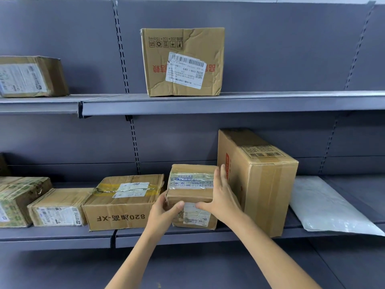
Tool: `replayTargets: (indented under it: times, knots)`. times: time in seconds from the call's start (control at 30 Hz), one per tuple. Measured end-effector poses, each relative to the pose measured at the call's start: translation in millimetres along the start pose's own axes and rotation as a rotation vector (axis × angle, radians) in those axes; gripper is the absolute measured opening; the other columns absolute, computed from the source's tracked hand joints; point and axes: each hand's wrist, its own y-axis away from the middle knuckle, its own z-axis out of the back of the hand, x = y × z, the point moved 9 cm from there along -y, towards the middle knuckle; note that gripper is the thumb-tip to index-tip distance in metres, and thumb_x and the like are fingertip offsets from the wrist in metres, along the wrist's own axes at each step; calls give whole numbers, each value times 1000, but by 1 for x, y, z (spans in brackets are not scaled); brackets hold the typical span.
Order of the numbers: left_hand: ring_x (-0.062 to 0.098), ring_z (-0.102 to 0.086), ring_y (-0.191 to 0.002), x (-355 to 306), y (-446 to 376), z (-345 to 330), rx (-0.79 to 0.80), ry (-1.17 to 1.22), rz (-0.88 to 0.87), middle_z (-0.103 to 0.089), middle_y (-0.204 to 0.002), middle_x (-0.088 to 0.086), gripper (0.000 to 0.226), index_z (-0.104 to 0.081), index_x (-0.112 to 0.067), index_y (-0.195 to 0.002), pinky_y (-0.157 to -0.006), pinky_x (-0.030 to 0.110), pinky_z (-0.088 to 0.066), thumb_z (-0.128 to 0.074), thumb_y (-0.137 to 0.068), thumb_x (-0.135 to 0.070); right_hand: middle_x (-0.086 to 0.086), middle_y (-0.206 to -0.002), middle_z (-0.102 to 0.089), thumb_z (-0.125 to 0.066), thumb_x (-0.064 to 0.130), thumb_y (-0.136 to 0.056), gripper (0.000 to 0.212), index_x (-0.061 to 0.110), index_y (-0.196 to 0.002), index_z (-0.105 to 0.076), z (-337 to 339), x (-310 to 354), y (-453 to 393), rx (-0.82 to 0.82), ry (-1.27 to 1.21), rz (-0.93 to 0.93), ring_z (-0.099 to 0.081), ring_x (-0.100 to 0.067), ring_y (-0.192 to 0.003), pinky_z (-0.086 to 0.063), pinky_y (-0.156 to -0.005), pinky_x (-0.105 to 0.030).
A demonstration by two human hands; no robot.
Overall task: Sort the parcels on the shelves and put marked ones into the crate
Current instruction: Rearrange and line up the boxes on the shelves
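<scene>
The top gray shelf (pixel 229 101) holds a crumpled box (pixel 183 61) and a box at the left edge (pixel 31 77). The lower shelf (pixel 62 233) holds a green-printed box (pixel 18 200), a flat small box (pixel 58 207), a wide box (pixel 125 201), a small taped box (pixel 192 188), a tall box (pixel 260 180) and a white mailer bag (pixel 329 207).

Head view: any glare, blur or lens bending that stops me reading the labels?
Head view: even, soft lighting; wide-angle bending curves the upper shelf edge. Tape on the small parcel held by the left hand and right hand glints, hiding print. The upper box label is sharp but upside down.
</scene>
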Motion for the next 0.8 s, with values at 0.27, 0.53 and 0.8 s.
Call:
replayTargets:
  times: [0.27,0.53,0.8]
  knots:
    - [15,-59,-104,58,2,-5,47,-214,137,-66,-105,-5,22,-56,-19,-111,-86,25,-44,-56,-90,-12,5,-152,28,-65,41,-82,102,20,-147,10,-4,2,7,-46,-32,75,3,-17,-145,-19,-113,-27]
    - [17,-64,-97,48,5,6,-20,-205,76,-71,-96,-4,20,-64,-16,-106,-72,18,-47,-53,-91,-8,2,-157,6,-56,36,-89,80,13,-149,-8,-1,-10,14,-127,-275,-6,-8,-15,-144,-16,-111,-21]
    - [16,-53,-91,-17,18,40,-202,-372,-149,-54,-94,-2,28,-62,-14,-115,-70,19,-41,-60,-87,-13,3,-149,-26,-48,34,-94,61,10,-146,-26,-4,-27,31,-226,-536,-167,-30,-16,-136,-26,-102,-18]
